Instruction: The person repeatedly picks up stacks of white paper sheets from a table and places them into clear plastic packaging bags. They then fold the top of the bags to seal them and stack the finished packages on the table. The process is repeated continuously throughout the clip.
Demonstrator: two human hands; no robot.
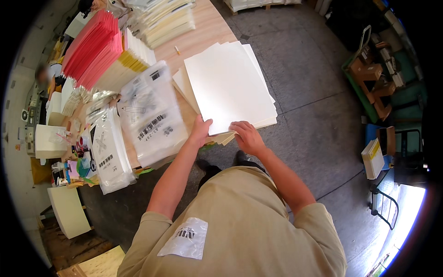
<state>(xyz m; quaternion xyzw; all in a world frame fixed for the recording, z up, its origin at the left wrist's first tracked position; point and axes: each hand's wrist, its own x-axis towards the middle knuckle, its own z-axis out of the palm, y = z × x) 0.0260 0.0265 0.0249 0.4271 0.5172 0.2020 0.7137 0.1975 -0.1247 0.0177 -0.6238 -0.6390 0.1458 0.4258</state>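
the lower sheets of the white paper stack (228, 85) are covered by the top sheet, only their fanned edges showing. the left hand (200, 131) has its fingers tucked under the stack's near edge, out of sight. the wooden table (203, 32) is mostly buried under goods. a person (46, 76) at far left is blurred. the red stack (90, 46) bends toward the dark rim.
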